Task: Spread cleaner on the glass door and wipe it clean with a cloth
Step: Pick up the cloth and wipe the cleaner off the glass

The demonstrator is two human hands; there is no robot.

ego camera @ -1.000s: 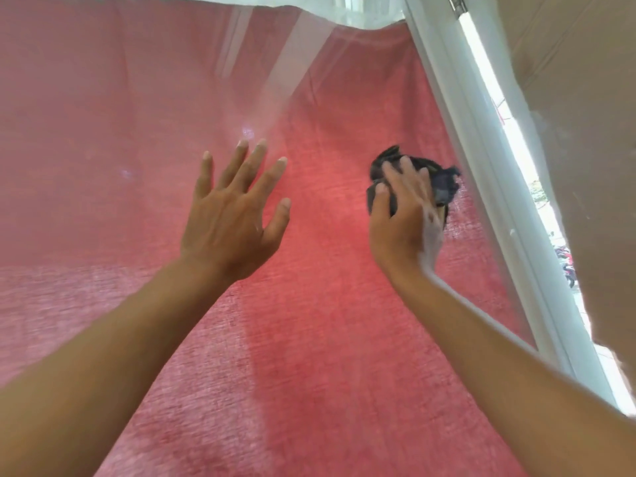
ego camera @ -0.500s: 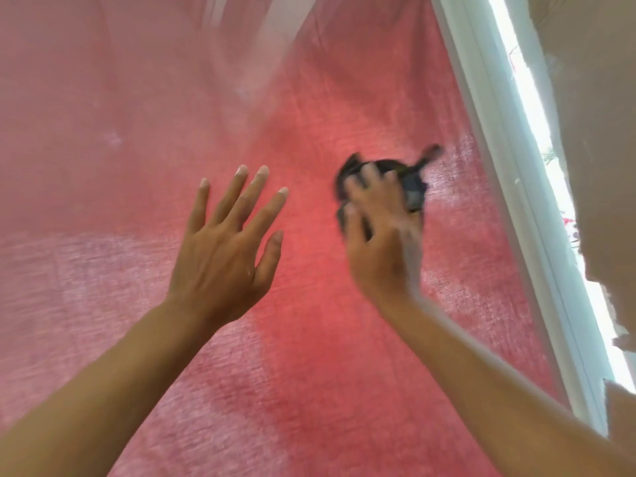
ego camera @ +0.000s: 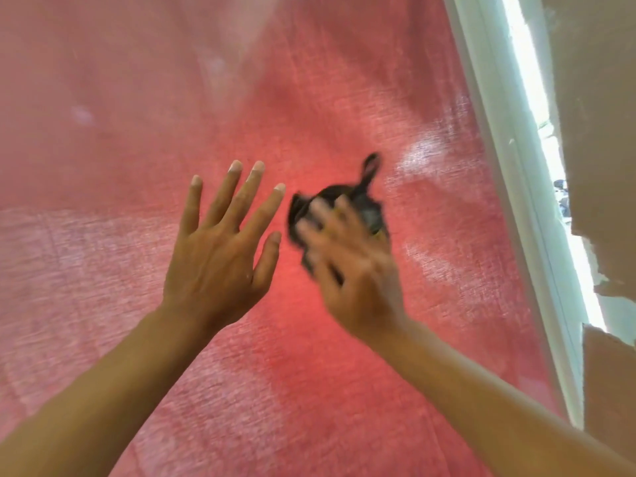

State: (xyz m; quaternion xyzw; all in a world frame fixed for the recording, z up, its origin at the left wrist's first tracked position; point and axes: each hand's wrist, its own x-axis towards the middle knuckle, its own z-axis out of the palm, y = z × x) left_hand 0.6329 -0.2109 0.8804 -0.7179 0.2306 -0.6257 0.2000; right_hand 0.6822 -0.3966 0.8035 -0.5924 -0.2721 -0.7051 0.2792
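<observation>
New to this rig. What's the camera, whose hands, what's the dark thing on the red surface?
There is no robot here: a person wears one wide-angle camera on the head, so you see their own bare arms reaching forward. The left hand is open, fingers spread, empty, against or just off the glass. The right hand is blurred by motion and clutches a dark cloth, pressing it to the glass door. The red is a curtain seen through the pane. At right is the door's white frame.

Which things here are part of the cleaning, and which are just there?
In use: dark cloth bunched under the right hand; glass door, smeared; left hand, spread open.
Just there: red curtain behind glass; white frame; tan wall.
</observation>
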